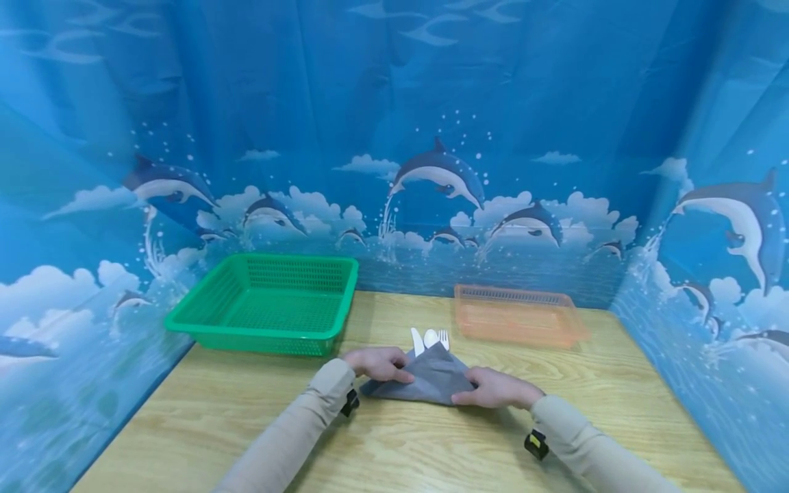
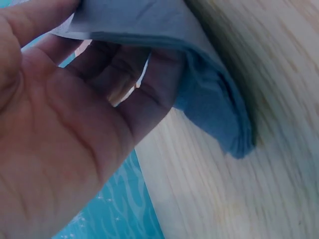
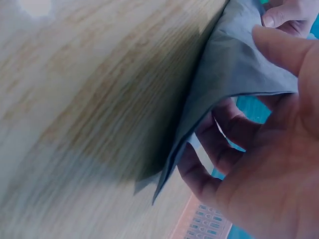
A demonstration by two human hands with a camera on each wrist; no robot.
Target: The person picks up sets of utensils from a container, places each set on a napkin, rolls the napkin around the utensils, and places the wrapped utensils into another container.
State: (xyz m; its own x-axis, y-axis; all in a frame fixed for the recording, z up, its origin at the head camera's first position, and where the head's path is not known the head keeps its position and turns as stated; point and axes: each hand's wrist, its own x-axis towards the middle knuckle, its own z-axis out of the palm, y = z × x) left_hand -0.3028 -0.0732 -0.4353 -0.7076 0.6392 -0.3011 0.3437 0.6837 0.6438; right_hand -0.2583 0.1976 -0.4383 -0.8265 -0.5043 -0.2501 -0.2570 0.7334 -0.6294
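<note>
A grey napkin (image 1: 434, 380), folded to a peak, lies in front of me on the table. Out of its far side stick the tips of a white knife (image 1: 417, 342), a spoon (image 1: 431, 338) and a fork (image 1: 444, 339); their handles are hidden under the cloth. My left hand (image 1: 381, 364) grips the napkin's left side, thumb on top and fingers curled beneath, as the left wrist view shows. On the other side my right hand (image 1: 498, 388) holds the right part the same way, its fingers (image 3: 232, 124) under the layered edge.
At the back left stands a green plastic basket (image 1: 246, 335). A shallow orange basket (image 1: 524, 333) sits at the back right. The wooden table (image 1: 394, 452) ends against a blue dolphin-printed curtain (image 1: 394, 89) at the back and sides.
</note>
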